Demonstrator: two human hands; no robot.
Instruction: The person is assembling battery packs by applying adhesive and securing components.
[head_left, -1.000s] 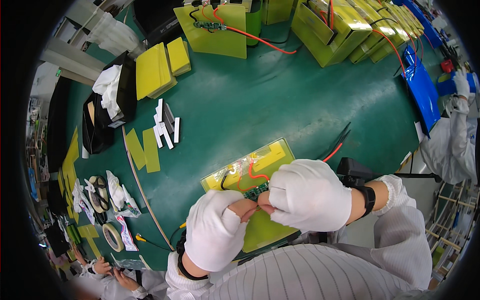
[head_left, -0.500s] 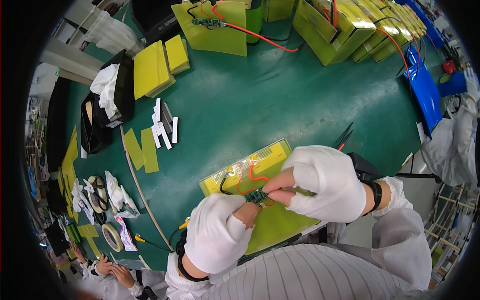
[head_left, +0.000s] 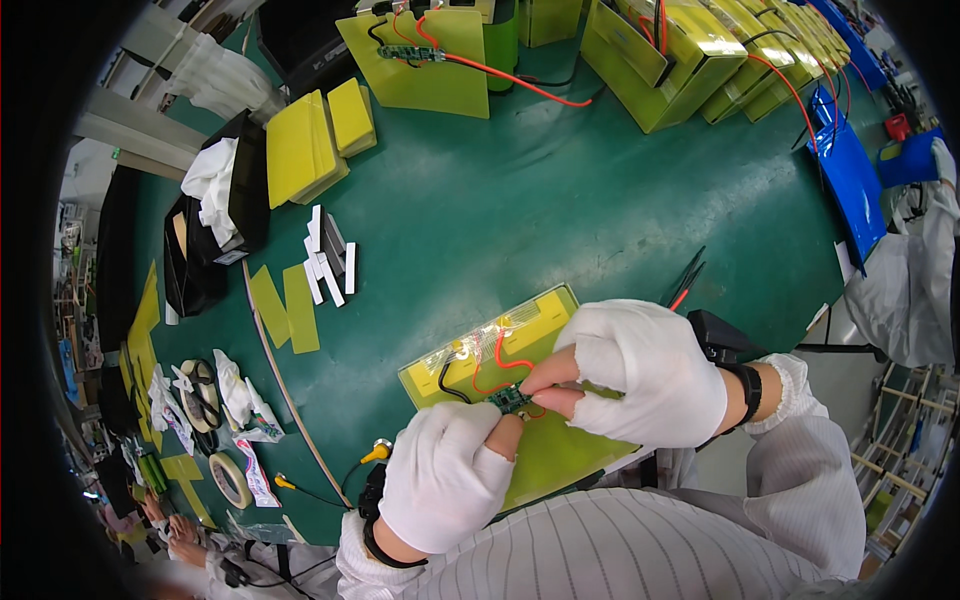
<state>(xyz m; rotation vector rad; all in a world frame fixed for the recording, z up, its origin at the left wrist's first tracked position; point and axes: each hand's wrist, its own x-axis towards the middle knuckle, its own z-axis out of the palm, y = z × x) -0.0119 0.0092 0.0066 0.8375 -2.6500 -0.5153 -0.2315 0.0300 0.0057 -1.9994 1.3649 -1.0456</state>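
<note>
A small green circuit board point(head_left: 509, 398) lies between my two gloved hands, above a yellow-green battery pack point(head_left: 560, 455). My left hand point(head_left: 450, 470) is closed at the board's left end, its thumb showing and its other fingers mostly hidden. The thumb and a fingertip of my right hand point(head_left: 640, 375) pinch the board's right end. Red wires point(head_left: 512, 362) and a black wire point(head_left: 450, 385) run from the pack's far edge, under clear tape, toward the board. Both hands wear white fingerless gloves.
Yellow sheets point(head_left: 300, 150) are stacked at the far left, near white strips point(head_left: 330, 270). Wired battery packs point(head_left: 650, 80) line the far right. A tape roll point(head_left: 230, 480) lies on the left. At the right edge a person's sleeve point(head_left: 910, 290) shows beside a blue pack point(head_left: 845, 190).
My left hand has shifted slightly right and down, and the black wire beside it shows more. The right hand still pinches the board. The other person's hands at lower left have moved.
</note>
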